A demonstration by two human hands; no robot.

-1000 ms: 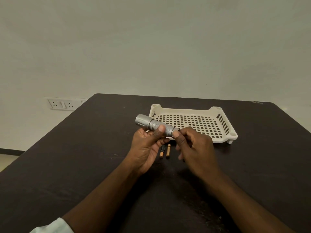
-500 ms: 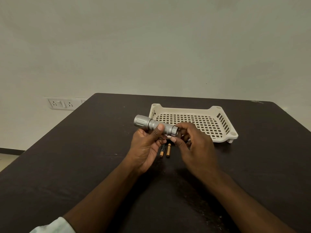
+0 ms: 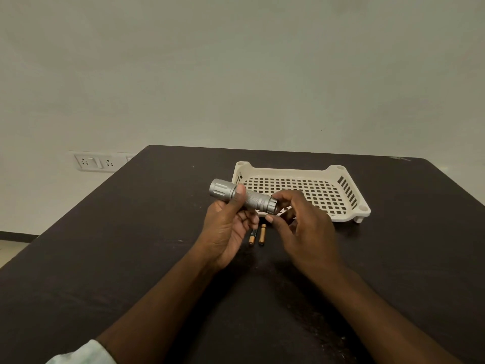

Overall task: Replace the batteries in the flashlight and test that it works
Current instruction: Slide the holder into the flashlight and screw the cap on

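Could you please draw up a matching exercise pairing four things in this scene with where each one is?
Things:
1. flashlight
2. two batteries
3. tray
4. wall socket

Places:
A. lying side by side on the table, below the hands
B. standing on the table beyond the hands
C. gripped by the left hand, with the right hand at its tail end
D. on the wall, left of the table

Pairs: 1-C, 2-A, 3-B, 4-D
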